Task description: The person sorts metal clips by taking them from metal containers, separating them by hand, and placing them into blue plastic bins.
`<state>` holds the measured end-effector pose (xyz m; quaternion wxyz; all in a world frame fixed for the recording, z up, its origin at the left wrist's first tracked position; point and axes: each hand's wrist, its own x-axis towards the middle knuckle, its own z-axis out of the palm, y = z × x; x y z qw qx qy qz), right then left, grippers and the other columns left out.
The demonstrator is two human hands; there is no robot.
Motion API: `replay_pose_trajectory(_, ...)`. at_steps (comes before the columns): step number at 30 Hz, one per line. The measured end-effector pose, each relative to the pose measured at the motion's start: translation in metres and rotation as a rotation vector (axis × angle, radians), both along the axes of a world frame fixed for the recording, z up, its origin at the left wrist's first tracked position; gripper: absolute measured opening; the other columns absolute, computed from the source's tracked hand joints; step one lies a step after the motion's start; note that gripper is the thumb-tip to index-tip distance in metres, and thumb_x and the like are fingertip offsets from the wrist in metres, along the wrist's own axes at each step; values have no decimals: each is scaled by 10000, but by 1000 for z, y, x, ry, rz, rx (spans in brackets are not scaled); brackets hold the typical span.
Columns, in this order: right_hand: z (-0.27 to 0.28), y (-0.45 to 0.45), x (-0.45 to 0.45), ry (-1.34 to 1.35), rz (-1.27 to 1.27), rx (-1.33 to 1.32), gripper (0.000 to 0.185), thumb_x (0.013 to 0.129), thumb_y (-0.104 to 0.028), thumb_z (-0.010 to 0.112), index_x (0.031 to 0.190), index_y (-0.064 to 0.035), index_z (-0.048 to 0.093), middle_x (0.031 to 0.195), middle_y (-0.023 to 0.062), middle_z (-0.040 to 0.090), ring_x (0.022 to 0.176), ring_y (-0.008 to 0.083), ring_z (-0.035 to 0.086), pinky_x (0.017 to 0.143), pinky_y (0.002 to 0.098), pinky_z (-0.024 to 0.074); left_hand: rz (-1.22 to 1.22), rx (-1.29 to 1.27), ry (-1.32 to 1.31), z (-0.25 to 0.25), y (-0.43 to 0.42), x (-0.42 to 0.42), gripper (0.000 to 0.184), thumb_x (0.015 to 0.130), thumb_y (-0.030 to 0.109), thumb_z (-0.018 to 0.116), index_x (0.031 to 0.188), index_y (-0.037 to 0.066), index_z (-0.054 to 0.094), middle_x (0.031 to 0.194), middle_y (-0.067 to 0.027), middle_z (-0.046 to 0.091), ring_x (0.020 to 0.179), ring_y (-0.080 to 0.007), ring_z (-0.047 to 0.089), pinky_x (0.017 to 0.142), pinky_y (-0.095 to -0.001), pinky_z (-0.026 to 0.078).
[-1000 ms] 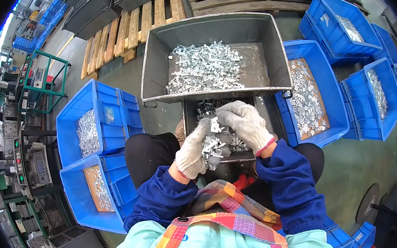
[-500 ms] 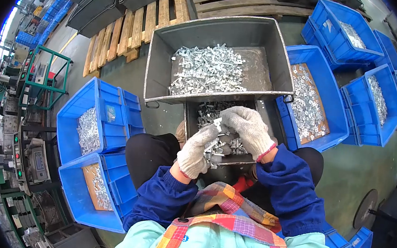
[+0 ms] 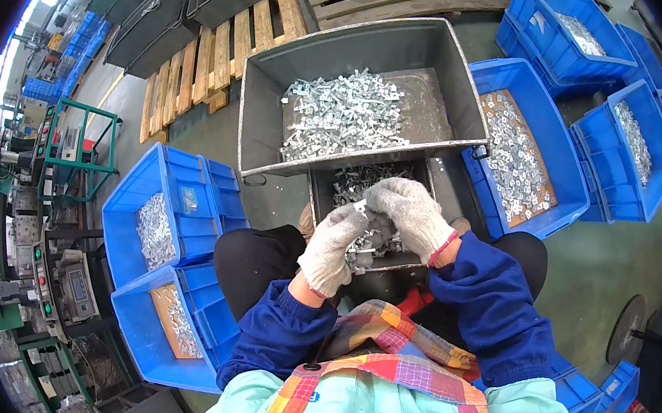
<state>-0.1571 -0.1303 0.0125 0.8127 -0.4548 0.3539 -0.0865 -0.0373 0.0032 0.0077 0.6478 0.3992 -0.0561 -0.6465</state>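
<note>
My gloved left hand (image 3: 332, 245) is closed, its thumb and fingertips pinching a small metal piece (image 3: 360, 206). My gloved right hand (image 3: 411, 216) meets it from the other side, with curled fingertips on or right beside the same piece. Both hands hover over a lower metal bin (image 3: 393, 270) that has loose metal parts (image 3: 368, 246) in it. Behind them stands a large grey metal bin (image 3: 428, 108), tilted toward me, with a heap of shiny small metal parts (image 3: 344, 116). My fingers cover most of the held piece.
A blue crate (image 3: 569, 178) of flat metal pieces stands at the right, with more blue crates (image 3: 630, 164) beyond. Two blue crates (image 3: 134, 223) with parts are on the left. Wooden pallets (image 3: 201, 67) lie behind, and machinery (image 3: 72, 285) lines the far left.
The view has shifted slightly. My hands stay together over the lower bin, and the small metal piece now shows less between the fingertips.
</note>
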Motion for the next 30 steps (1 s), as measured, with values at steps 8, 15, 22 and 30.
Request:
replay_pose_trajectory(8, -6, 6, 0, -1, -22, 61, 168, 955, -199, 657, 991, -40, 698, 814, 3, 638, 680, 95, 580, 564, 268, 483, 38, 104, -144, 5, -4, -5, 225, 945, 84, 639, 1157, 10, 655, 959, -103, 735, 679, -142, 699, 471, -222, 529)
replay_pose_trajectory(15, 0, 8, 1, -34, -32, -124, 260, 971, -199, 635, 1132, -8, 709, 938, 32, 707, 819, 87, 614, 720, 258, 504, 51, 63, -48, -7, -1, 3, 252, 960, 100, 630, 1195, 8, 634, 976, -117, 728, 731, -179, 728, 470, -240, 558)
replay_pose_trajectory(22, 8, 3, -1, 64, 17, -298, 270, 961, -191, 637, 1143, -9, 720, 986, 49, 723, 862, 115, 639, 775, 289, 526, 23, 79, -50, -4, 0, 2, 307, 977, 166, 641, 1239, 10, 609, 1014, -105, 712, 746, -176, 721, 478, -220, 550)
replay_pose_trajectory(30, -4, 1, -1, -118, -164, -96, 230, 936, -172, 661, 1072, 5, 718, 961, 81, 720, 828, 137, 657, 739, 289, 532, 77, 71, 154, -3, 1, 3, 364, 1019, 274, 617, 1265, 9, 574, 1022, -111, 674, 729, -169, 658, 478, -234, 523)
